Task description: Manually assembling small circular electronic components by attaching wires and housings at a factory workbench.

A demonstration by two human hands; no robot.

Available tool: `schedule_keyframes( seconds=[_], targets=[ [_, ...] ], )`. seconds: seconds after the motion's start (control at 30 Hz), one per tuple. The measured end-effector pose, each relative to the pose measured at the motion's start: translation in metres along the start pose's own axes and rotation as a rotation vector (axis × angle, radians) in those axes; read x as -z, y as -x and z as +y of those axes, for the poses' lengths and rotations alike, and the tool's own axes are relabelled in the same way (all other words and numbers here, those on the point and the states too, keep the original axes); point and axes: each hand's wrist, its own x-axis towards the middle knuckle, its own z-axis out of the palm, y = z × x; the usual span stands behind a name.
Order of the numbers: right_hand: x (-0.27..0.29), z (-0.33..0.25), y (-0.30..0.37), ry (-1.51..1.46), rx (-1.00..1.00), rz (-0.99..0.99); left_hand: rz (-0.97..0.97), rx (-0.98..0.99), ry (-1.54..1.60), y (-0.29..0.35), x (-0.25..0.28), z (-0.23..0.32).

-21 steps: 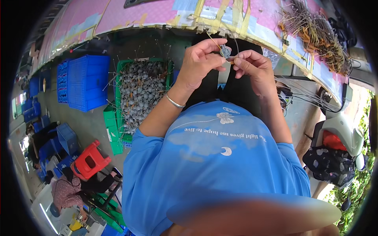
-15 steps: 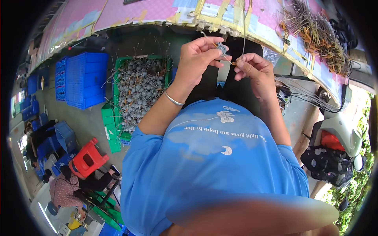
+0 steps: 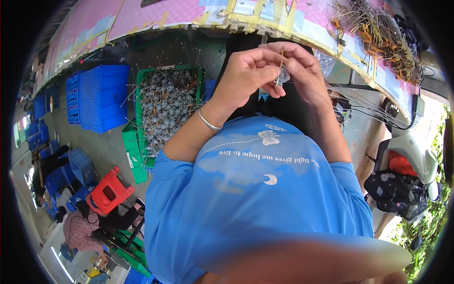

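Observation:
Both hands meet just below the table edge, in front of my dark trousers. Between them is a small grey round part with a wire, whose exact kind I cannot make out. My left hand pinches it with bent fingers. My right hand closes on it from the other side, thumb and fingertips against the part. A thin brownish length of the wire stands up between the fingertips. The fingers hide much of the part.
Left of my arm stands a green crate heaped with similar grey wired parts. Blue crates and a red stool lie farther left. The pink taped table carries a wire bundle at right; a scooter stands beyond.
My right hand has moved left and up against my left hand. The wire, stretched between the hands before, is now gathered with the grey part between the fingertips.

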Motion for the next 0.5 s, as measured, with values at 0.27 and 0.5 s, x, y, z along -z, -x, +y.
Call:
schedule_keyframes(
  seconds=[0.27, 0.5],
  targets=[
    [-0.003, -0.003, -0.001, -0.189, 0.138, 0.049, 0.035, 0.018, 0.072, -0.005, -0.001, -0.003],
    [-0.013, -0.001, -0.008, -0.298, -0.105, 0.192, 0.074, -0.132, 0.054, -0.009, 0.0, -0.013]
  ],
)
